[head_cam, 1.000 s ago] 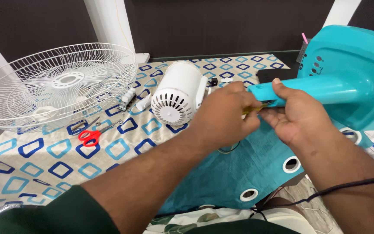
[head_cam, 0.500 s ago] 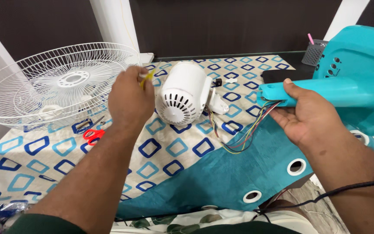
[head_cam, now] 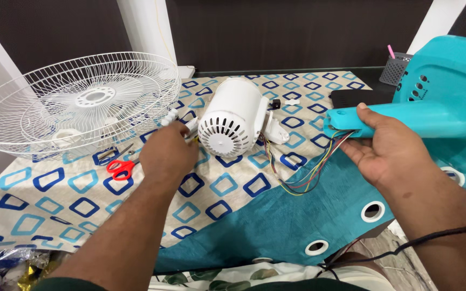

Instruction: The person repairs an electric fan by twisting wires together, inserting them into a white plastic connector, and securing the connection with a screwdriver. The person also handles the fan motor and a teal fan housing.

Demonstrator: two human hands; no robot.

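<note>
Motor housing (head_cam: 233,116) as the marker, lying on its side on the patterned cloth (head_cam: 55,199), vented end facing the camera.

Swinging away from the teal stand neck (head_cam: 405,116) and across to the left of the housing: left hand (head_cam: 168,153), now curling over the small white parts (head_cam: 176,119) just beside the vents. Showing only the back of the hand; hiding the fingertips, so no telling whether pinching anything, though flashing a sliver of yellow (head_cam: 192,139) at the knuckles.

Clasping the neck to the right of the housing: right hand (head_cam: 386,153), thumb on top, fingers wrapping underneath. Carrying that neck alone now, with the left gone.

Trailing from the neck's open end back to the housing: coloured wires (head_cam: 308,172), slack, looping over the teal curtain fabric (head_cam: 297,215).

Lying left of the housing, past the left hand: red scissors (head_cam: 121,167). Resting further left: white wire grille (head_cam: 76,102).

Looking for packaging: only crumpled shiny foil wrappers (head_cam: 6,269), silver and gold, far down-left of the housing. Standing up-right of it: grey mesh pot (head_cam: 395,67) with a pink stick. Spotting no readable labels anywhere.
</note>
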